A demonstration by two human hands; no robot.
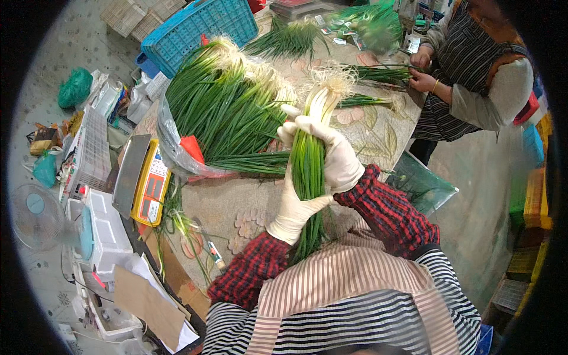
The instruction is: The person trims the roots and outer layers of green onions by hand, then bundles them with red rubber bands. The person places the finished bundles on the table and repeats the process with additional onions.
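Observation:
A bunch of green onions (309, 166) stands nearly upright before my chest, pale roots at the top and green leaves hanging down. My left hand (296, 208), in a white glove, wraps its lower leaves with the thumb across the front. Just under the white stems, my right hand (339, 151), gloved too, grips the same bunch. Some fingers show behind the stems, partly hidden. Left of my hands lies a large pile of green onions (222, 111) in a clear plastic bag (168, 144), roots pointing away from me.
A yellow weighing scale (151, 188) and a knife (213, 248) lie at the left. Behind the pile leans a blue crate (202, 35). A co-worker (475, 75) at the right handles another bunch (381, 74). Tagged bunches (368, 26) lie at the far side of the patterned tablecloth (253, 199).

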